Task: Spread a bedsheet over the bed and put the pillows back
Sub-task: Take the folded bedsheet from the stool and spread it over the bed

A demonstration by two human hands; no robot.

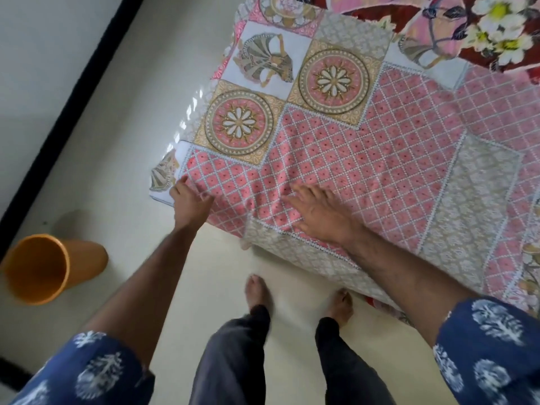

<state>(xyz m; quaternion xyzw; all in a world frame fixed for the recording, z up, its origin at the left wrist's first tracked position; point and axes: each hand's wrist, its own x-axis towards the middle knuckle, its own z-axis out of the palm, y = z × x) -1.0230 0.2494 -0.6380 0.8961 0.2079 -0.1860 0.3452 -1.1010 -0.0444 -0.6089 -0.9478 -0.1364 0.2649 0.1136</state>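
A pink, beige and white patterned bedsheet (365, 135) lies over the corner of the bed and hangs over its near edge. My left hand (190, 200) is at the sheet's corner, with its fingers curled onto the cloth at the edge. My right hand (318, 213) lies flat on the sheet with straight, spread fingers, close to the near edge. A dark red and pink floral cloth (455, 27) lies at the far right of the bed. No pillow is in view.
An orange plastic bin (49, 267) stands on the pale floor to my left. A black strip (67, 92) runs along the base of the wall. My bare feet (260, 290) stand just in front of the bed's edge.
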